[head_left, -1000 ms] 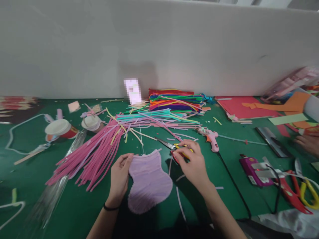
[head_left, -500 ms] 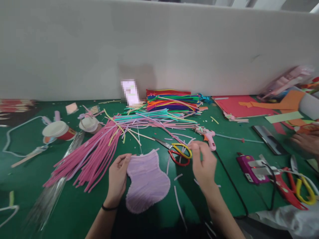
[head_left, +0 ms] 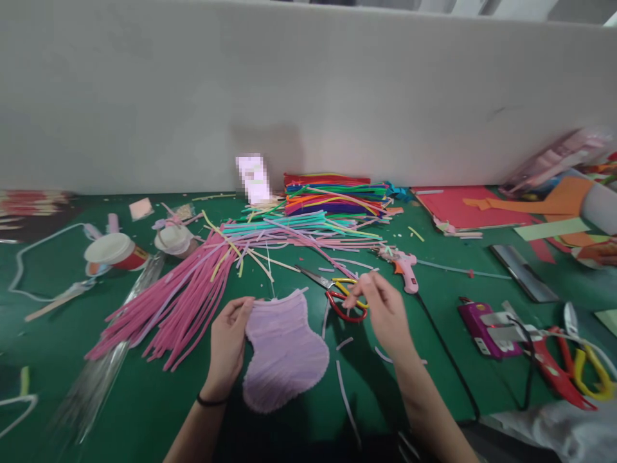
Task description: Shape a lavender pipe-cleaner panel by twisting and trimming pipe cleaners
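Observation:
My left hand (head_left: 226, 347) grips the left edge of a lilac stocking-shaped piece (head_left: 284, 350) made of pipe cleaners, lying flat on the green table (head_left: 159, 411). My right hand (head_left: 380, 315) hovers to its right, with its fingertips drawn together in a pinch just over the handles of red and yellow scissors (head_left: 340, 296). I cannot make out what the pinch holds, if anything. Short lilac offcuts (head_left: 347, 386) lie around the piece.
A fan of pink pipe cleaners (head_left: 178, 302) lies left of the piece, and a coloured stack (head_left: 332, 193) sits by the white wall. A pink glue gun (head_left: 402, 267), black cable (head_left: 448, 360), purple tool (head_left: 484, 321) and more scissors (head_left: 573, 366) lie right. Paper cups (head_left: 113, 251) stand left. Another person's hand (head_left: 598, 254) shows far right.
My right hand lifted off the scissors handles, swung right, then came back over them with its fingers pinched. The left hand and the lilac piece stayed put. The other person's hand drew back right.

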The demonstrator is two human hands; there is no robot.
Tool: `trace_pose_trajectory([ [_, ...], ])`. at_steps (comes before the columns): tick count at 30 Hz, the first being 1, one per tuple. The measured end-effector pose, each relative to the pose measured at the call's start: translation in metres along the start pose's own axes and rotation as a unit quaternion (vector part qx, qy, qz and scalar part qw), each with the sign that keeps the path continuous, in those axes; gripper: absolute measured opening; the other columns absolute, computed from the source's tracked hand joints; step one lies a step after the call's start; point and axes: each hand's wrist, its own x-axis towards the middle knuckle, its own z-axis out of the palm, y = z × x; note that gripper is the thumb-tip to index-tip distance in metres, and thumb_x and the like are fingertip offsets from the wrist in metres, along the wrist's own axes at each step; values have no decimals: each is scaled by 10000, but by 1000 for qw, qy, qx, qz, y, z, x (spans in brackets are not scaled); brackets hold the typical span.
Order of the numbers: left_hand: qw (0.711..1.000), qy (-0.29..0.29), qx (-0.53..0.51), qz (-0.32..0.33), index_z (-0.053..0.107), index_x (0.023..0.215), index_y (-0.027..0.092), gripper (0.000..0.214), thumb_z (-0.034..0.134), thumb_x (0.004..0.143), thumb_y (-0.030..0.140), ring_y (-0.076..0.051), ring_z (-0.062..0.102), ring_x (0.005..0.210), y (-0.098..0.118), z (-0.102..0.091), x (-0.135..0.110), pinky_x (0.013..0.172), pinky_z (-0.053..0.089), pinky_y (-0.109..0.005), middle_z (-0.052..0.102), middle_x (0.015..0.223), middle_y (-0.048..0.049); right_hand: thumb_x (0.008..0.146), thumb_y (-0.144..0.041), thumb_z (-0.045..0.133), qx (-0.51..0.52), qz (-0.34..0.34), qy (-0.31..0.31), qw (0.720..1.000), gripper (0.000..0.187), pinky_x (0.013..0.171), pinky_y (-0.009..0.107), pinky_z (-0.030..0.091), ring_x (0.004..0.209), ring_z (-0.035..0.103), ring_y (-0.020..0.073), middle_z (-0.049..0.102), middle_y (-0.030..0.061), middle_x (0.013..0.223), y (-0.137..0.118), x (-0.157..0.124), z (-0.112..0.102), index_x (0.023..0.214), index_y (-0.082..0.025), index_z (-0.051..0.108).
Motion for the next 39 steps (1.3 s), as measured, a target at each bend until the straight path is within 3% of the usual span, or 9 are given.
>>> trace_pose_trajectory([
  [5, 1000, -2, -2, 3, 645, 909, 142, 329, 764, 707, 373, -156, 663, 705, 1, 1, -1, 681, 481, -240, 734, 828, -55, 965, -419, 392, -120, -56, -13, 991, 300, 824, 330, 470, 914, 623, 193, 671, 69, 1003, 33, 0, 38, 973, -213, 610],
  [8, 1000, -4, -2, 6, 648, 910, 141, 339, 769, 697, 375, -149, 655, 681, 1, 1, -1, 670, 479, -239, 730, 828, -53, 770, -529, 663, -219, -58, -40, 973, 527, 940, 426, 432, 1092, 560, 289, 626, 130, 1165, 52, 1, 62, 1160, -182, 583],
  [9, 1000, -4, -3, 7, 649, 908, 139, 344, 773, 691, 377, -151, 654, 678, 1, 0, -1, 666, 479, -241, 729, 825, -52, 710, -542, 713, -234, -45, -46, 970, 579, 942, 444, 427, 1092, 558, 308, 634, 138, 1156, 57, 0, 69, 1141, -172, 602],
  [13, 1000, -6, -9, 4, 651, 892, 136, 337, 781, 682, 365, -147, 647, 678, 0, -1, 0, 654, 475, -232, 717, 791, -40, 829, -470, 605, -130, 35, -93, 987, 302, 756, 338, 487, 786, 642, 215, 711, 54, 832, 64, 1, 88, 857, -181, 688],
  [16, 1000, 4, -11, 6, 657, 875, 138, 335, 798, 659, 353, -118, 619, 634, -1, -2, 2, 609, 452, -201, 695, 723, -8, 828, -433, 605, -18, 54, -53, 997, 272, 702, 298, 482, 739, 638, 190, 715, 34, 780, 64, 4, 92, 796, -180, 701],
  [22, 1000, -9, -12, -3, 650, 868, 136, 372, 799, 644, 393, -192, 682, 748, -1, -1, 3, 664, 492, -253, 729, 782, -64, 782, -419, 669, 139, 88, 56, 985, 227, 743, 282, 488, 805, 648, 171, 728, 31, 842, 61, 14, 76, 809, -196, 704],
  [30, 999, -32, -1, 15, 646, 902, 144, 321, 732, 734, 405, -207, 695, 835, -3, -2, 2, 731, 501, -267, 747, 888, -93, 760, -431, 717, 252, 122, 57, 958, 249, 581, 217, 471, 626, 624, 105, 686, 0, 740, 49, 12, 62, 809, -189, 684],
  [34, 999, -26, 9, 16, 644, 905, 140, 333, 729, 735, 414, -201, 690, 822, 0, 0, 0, 746, 502, -271, 746, 881, -95, 760, -392, 734, 266, 88, 100, 955, 215, 596, 210, 483, 626, 603, 89, 660, -6, 711, 31, 15, 33, 770, -183, 682],
  [39, 1000, -20, 12, 12, 651, 913, 132, 379, 692, 753, 473, -207, 690, 813, 3, 3, -2, 730, 501, -272, 742, 880, -109, 818, -366, 684, 209, -37, 185, 959, 162, 651, 239, 499, 671, 608, 93, 668, 5, 823, -7, 14, -19, 820, -204, 677],
])
